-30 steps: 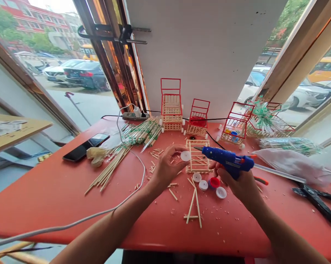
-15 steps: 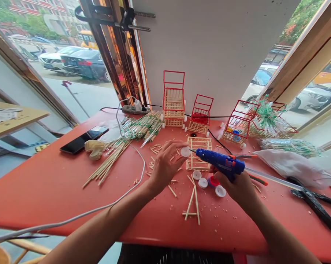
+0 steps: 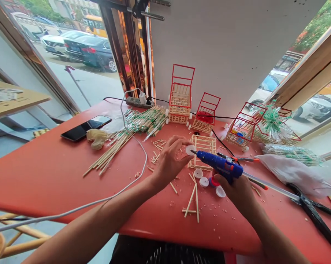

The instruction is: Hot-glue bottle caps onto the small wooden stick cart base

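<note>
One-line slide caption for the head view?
Left hand holds a white cap against the blue glue gun gripped by the right hand.

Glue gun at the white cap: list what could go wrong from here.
1. The glue gun nozzle sits at the white cap pinched in the left hand; hot glue may reach the fingertips.
2. The right hand hovers over loose caps and might knock them.

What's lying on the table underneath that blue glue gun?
Under the blue glue gun lie two white caps, a red cap partly hidden by the right hand, and a wooden stick frame. Anything beneath the hand itself is covered.
</note>
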Motion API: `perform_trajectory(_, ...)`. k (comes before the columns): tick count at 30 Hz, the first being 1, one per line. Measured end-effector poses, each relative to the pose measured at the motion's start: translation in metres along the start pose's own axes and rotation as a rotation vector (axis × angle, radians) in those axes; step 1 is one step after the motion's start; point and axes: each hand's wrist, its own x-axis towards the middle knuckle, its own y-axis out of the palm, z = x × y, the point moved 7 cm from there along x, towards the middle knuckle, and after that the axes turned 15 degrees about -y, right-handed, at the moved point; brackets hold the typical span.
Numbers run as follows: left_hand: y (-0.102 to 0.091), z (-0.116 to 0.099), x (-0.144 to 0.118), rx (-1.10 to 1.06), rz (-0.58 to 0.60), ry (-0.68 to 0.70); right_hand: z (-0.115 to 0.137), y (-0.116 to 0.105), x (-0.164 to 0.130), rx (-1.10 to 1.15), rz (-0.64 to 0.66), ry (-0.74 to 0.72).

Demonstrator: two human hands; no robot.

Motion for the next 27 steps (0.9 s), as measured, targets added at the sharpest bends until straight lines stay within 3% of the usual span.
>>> perform_trajectory(13,-0.0006,-0.0008,-0.0015,0.096,-0.01,0.0,-0.0024,-0.0026,-0.001,-0.03,0.052,0.0)
perform_trajectory(21,0.0008,-0.0022,-0.0014,0.139,-0.003,0.028,0.0056,-0.0068,0.0041,-0.063,0.016,-0.064)
perform_trajectory(27,0.0009,-0.0044,-0.0019,0.137,0.024,0.01,0.002,-0.0039,0.0002,-0.052,0.01,-0.015)
